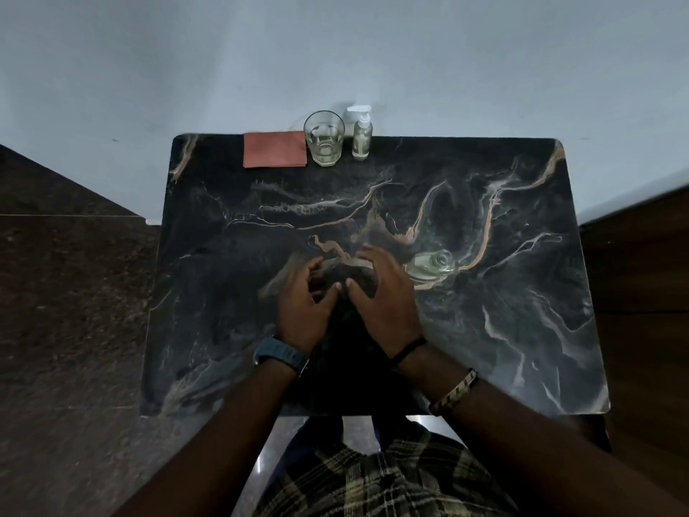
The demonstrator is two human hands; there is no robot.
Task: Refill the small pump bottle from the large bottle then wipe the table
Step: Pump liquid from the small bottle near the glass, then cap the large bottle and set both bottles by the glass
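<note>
The small pump bottle (361, 138), clear with a white pump head, stands at the table's back edge. A larger clear bottle (430, 266) stands in the middle of the table, seen from above, just right of my right hand (384, 296). My left hand (304, 307) is close beside the right one, thumbs almost touching, and both hover low over the black marble table (503, 292). The fingers of both hands are spread and curled. I see nothing clearly held; the patch between the palms is dark and blurred.
A folded red cloth (274, 149) lies at the back edge, left of a clear drinking glass (323, 138) that holds a little liquid. A pale wall rises right behind the table. Dark floor lies to the left, a wooden surface to the right.
</note>
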